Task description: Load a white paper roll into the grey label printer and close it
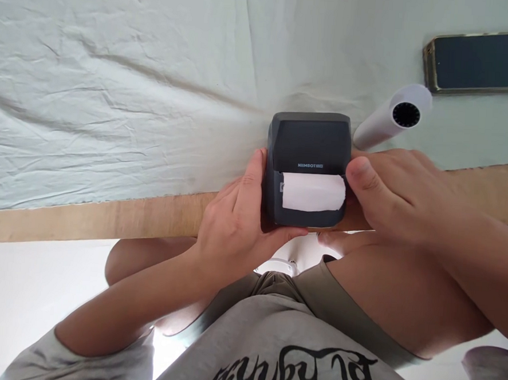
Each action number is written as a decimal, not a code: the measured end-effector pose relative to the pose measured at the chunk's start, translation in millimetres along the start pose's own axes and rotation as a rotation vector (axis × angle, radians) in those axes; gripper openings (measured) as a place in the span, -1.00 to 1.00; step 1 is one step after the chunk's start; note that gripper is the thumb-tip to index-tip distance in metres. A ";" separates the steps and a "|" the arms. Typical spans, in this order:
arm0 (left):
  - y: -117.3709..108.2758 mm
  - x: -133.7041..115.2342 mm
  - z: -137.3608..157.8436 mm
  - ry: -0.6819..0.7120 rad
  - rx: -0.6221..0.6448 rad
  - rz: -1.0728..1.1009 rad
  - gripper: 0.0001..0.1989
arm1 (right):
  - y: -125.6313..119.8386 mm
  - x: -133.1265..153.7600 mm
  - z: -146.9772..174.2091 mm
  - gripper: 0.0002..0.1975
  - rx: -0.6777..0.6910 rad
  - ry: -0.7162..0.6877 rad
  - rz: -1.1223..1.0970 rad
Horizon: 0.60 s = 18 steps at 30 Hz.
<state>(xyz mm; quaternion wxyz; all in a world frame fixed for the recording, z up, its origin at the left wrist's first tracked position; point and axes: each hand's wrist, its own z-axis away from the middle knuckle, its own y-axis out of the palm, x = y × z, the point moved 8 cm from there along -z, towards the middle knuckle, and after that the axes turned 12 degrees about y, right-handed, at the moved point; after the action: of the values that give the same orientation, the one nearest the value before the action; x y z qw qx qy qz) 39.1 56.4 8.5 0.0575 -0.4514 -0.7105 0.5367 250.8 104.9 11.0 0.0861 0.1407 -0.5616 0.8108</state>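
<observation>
Label printer (307, 169), dark grey, sits at the near edge of the sheet-covered bed (114, 89), partly over the wooden rail (106, 218). We see our left hand (235, 223) clasping its left side, grip closed on the body, thumb under the front corner. Our right hand (387, 192) presses the right side, thumb beside the paper roll (313, 192); its grip likewise holds the printer. The lid stands open, and the bay holds that one white roll, lying crosswise. A spare roll (391, 121) and a phone (481, 60) lie apart on the sheet. Risks, as we judge them: the printer may tip off the rail should either hand slacken, and the loose roll could then fall out of the open bay.
</observation>
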 end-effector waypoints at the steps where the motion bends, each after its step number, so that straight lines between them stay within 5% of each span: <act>1: -0.4 0.6 -0.7 -0.010 -0.003 0.005 0.02 | 0.5 -0.5 0.4 0.06 0.006 0.011 0.017; 9: 3.1 10.0 3.9 -0.167 0.059 0.204 0.11 | 2.0 -0.4 -1.5 -0.18 0.041 0.085 0.008; 15: 0.7 12.8 4.3 -0.152 0.053 0.300 -0.13 | -39.1 13.3 15.4 -0.27 -0.364 0.022 -0.162; 18: -1.5 10.2 -1.3 -0.088 0.038 0.219 -0.15 | -53.1 18.0 18.2 -0.38 -0.445 0.002 -0.128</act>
<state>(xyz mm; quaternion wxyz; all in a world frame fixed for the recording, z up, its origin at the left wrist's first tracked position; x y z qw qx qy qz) 33.1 64.4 6.2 -0.0241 -0.5010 -0.6484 0.5727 252.0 106.3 69.9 0.1668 0.1525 -0.7163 0.6602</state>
